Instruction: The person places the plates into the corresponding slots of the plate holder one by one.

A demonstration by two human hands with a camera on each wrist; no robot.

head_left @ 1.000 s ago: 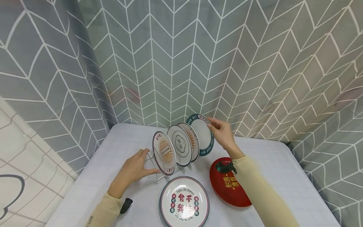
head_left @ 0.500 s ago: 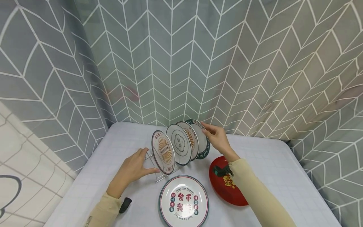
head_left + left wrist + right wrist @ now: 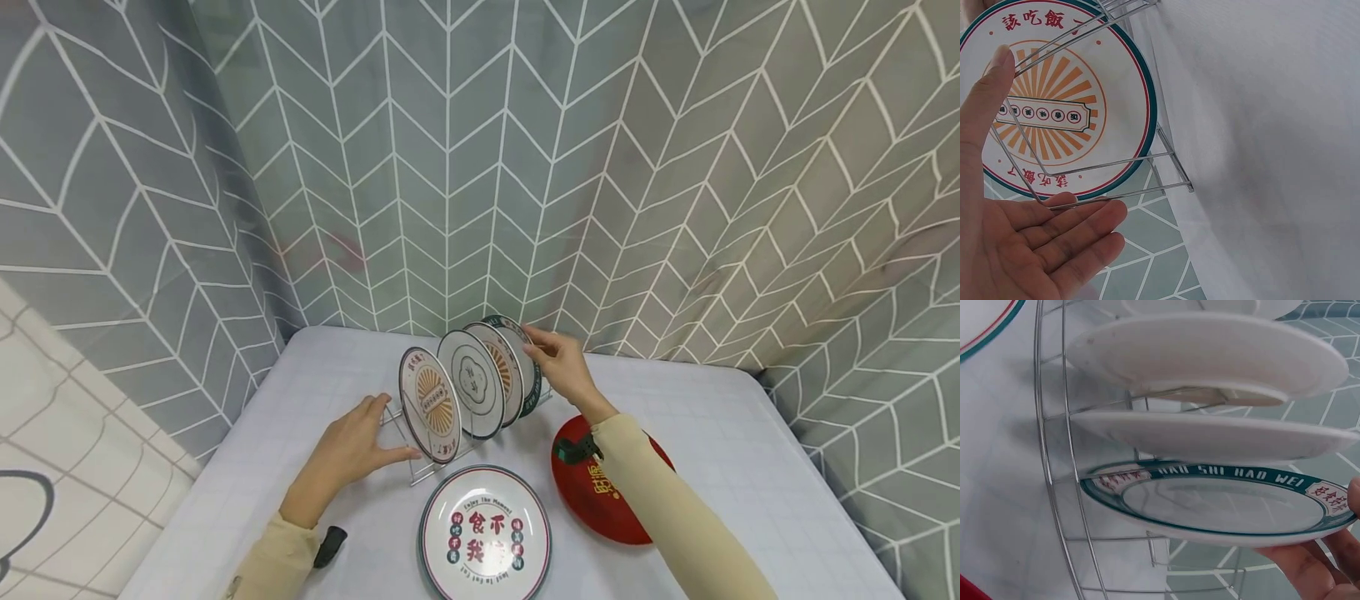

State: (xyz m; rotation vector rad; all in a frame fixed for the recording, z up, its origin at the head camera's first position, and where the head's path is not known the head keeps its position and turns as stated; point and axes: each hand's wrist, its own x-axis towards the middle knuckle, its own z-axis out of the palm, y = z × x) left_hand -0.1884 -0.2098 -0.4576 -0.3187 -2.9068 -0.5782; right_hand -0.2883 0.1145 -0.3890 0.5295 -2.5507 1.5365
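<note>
My right hand (image 3: 561, 362) pinches the upper rim of a white plate with a teal lettered border (image 3: 1222, 506), thumb on its face and fingers behind. The plate's lower edge lies between the wires of a metal dish rack (image 3: 1110, 164). My left hand (image 3: 348, 446) holds the rack's near left end, thumb at one wire and fingers against another. Beside it leans a plate with an orange sunburst (image 3: 431, 408). Behind that stand a plate with a grey emblem (image 3: 472, 379) and another sunburst plate (image 3: 506, 367), all tilted in the rack.
A white plate with red characters (image 3: 487, 542) lies in front of the rack, apparently stacked on another. To the right lies a red plate (image 3: 596, 508), partly under my right sleeve. The white-covered table (image 3: 712, 433) meets grey patterned curtains (image 3: 480, 167) at the back and sides.
My right hand has moved left and slightly away with the teal-bordered plate, bringing it from beside the row down into the rack behind the other plates. My left hand has stayed at the rack's end.
</note>
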